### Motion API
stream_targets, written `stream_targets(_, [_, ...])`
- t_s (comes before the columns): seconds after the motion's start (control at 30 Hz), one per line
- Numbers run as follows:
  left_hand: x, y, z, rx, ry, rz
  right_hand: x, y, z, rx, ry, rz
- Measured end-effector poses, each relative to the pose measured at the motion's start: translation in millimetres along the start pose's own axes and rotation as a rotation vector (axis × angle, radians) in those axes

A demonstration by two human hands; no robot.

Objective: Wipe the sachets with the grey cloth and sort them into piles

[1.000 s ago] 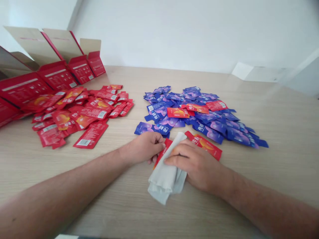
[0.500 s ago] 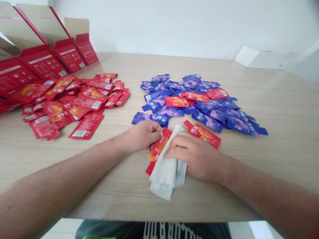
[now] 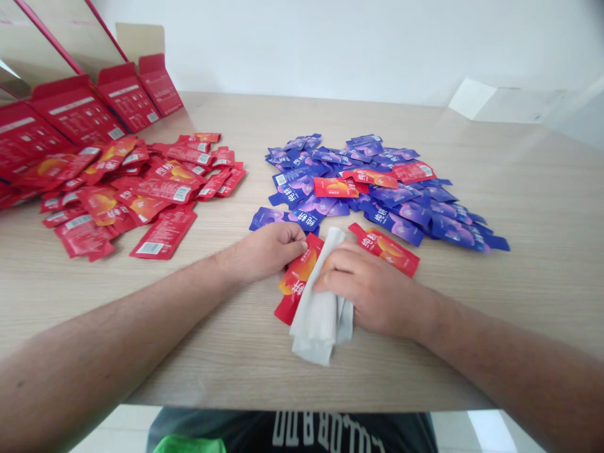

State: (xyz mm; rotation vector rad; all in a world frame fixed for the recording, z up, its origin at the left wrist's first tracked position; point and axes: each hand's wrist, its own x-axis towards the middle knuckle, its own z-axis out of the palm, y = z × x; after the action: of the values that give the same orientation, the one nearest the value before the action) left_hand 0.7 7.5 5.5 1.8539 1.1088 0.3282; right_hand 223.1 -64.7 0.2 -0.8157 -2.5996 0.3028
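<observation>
My left hand [image 3: 274, 251] pinches the upper end of a red sachet [image 3: 297, 280] with an orange fruit print, thumb against finger. A folded white tissue [image 3: 321, 314] is gripped in my right hand [image 3: 372, 286] and overlaps the right side of that sachet. Just beyond my right hand, another red sachet [image 3: 389, 251] lies on the table. Past both hands spreads a pile of purple sachets [image 3: 396, 220], with several red ones lying on top, among them a red sachet [image 3: 335, 187] near its middle.
On the left lies a heap of red sachets [image 3: 163, 189]. Behind it stand several open red boxes [image 3: 78, 113] with raised flaps. A white piece [image 3: 500, 104] rests against the wall at the back right. The wooden table's [image 3: 264, 377] front edge is close to my body.
The tissue's lower end has shifted slightly right and away from me, showing more of the sachet's printed lettering. Both hands keep their holds, and the camera view has shifted slightly.
</observation>
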Motion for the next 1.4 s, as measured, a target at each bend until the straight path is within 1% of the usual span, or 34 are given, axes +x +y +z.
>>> stream_targets(0.07, [0, 0, 0.5, 0.002, 0.015, 0.006, 0, -2, 1, 0.007, -0.045, -0.064])
stream_targets(0.1, [0, 1, 0.8, -0.005, 0.021, 0.004, 0, -2, 2, 0.013, -0.047, -0.065])
stream_targets(0.23, [0, 2, 2.0, -0.010, 0.043, -0.007, 1, -2, 2, -0.002, 0.045, 0.042])
stream_targets(0.27, [0, 2, 2.3, 0.003, 0.047, -0.004, 1, -3, 2, -0.015, 0.044, 0.034])
stream_targets(0.4, [0, 1, 3.4, 0.026, 0.065, 0.003, 4, -9, 3, -0.056, -0.038, -0.096])
stream_targets(0.47, [0, 1, 4.2, 0.006, 0.070, -0.004, 5, -8, 4, -0.060, 0.017, -0.063])
stream_targets(0.53, [0, 1, 5.0, -0.016, 0.055, -0.009, 6, -4, 4, -0.054, 0.123, 0.019])
stream_targets(0.57, [-1, 2, 5.3, -0.026, 0.038, -0.009, 7, -3, 4, -0.048, 0.154, 0.037])
stream_targets(0.6, [-1, 4, 5.7, -0.038, 0.013, -0.008, 7, -1, 4, -0.041, 0.155, 0.027])
stream_targets(0.7, [-3, 8, 6.9, -0.081, -0.076, -0.006, 7, 0, 2, -0.022, 0.073, -0.059])
stream_targets(0.73, [-4, 9, 7.3, -0.101, -0.095, -0.009, 7, 0, 1, -0.017, 0.070, -0.061])
stream_targets(0.87, [-4, 10, 8.3, -0.179, -0.108, -0.041, 7, 3, -1, 0.004, 0.151, 0.033])
stream_targets(0.9, [-4, 10, 8.3, -0.176, -0.106, -0.040, 7, 4, -2, -0.001, 0.143, 0.021])
stream_targets(1.0, [-3, 9, 8.2, -0.133, -0.100, -0.010, 6, 4, -3, -0.039, 0.073, -0.075])
stream_targets(1.03, [-3, 9, 8.4, -0.134, -0.097, -0.005, 6, 4, -3, -0.048, 0.065, -0.080])
stream_targets(1.13, [-4, 8, 9.4, -0.184, -0.065, -0.020, 5, 3, -2, -0.079, 0.121, 0.004])
stream_targets(1.2, [-4, 8, 10.2, -0.187, -0.041, -0.029, 6, -2, -1, -0.105, 0.128, 0.015])
stream_targets(1.23, [-3, 8, 10.5, -0.178, -0.031, -0.028, 6, -6, -1, -0.115, 0.104, -0.015])
stream_targets(1.33, [-3, 6, 11.2, -0.169, -0.017, -0.012, 8, -18, -1, -0.118, -0.021, -0.157])
stream_targets(1.4, [-2, 5, 12.0, -0.203, -0.007, -0.007, 7, -19, -2, -0.103, -0.064, -0.192])
